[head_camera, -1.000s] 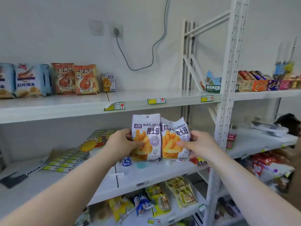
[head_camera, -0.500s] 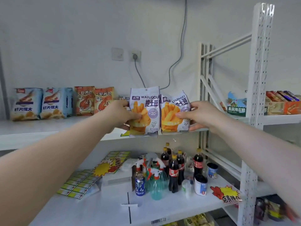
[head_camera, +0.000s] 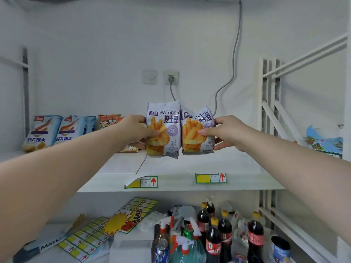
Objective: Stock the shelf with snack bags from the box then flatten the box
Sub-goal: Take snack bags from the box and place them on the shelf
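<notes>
Two purple-and-white fries snack bags stand upright side by side over the white upper shelf [head_camera: 190, 166]. My left hand [head_camera: 133, 132] pinches the left bag [head_camera: 167, 133] by its left edge, thumb across its front. My right hand [head_camera: 226, 133] pinches the right bag [head_camera: 195, 133] by its right edge. The bags' bottom edges sit at or just above the shelf surface; I cannot tell which. The box is not in view.
Blue shrimp-chip bags [head_camera: 57, 131] and orange bags [head_camera: 109, 121] stand on the same shelf to the left. A green-blue packet [head_camera: 322, 145] sits far right. Below are cola bottles [head_camera: 214, 236], spray bottles, cans and price-label sheets [head_camera: 106, 223]. A white upright post [head_camera: 269, 103] stands on the right.
Both hands have raised the two bags from the lower shelf level up over the upper shelf and further in toward the wall. My view has tilted up.
</notes>
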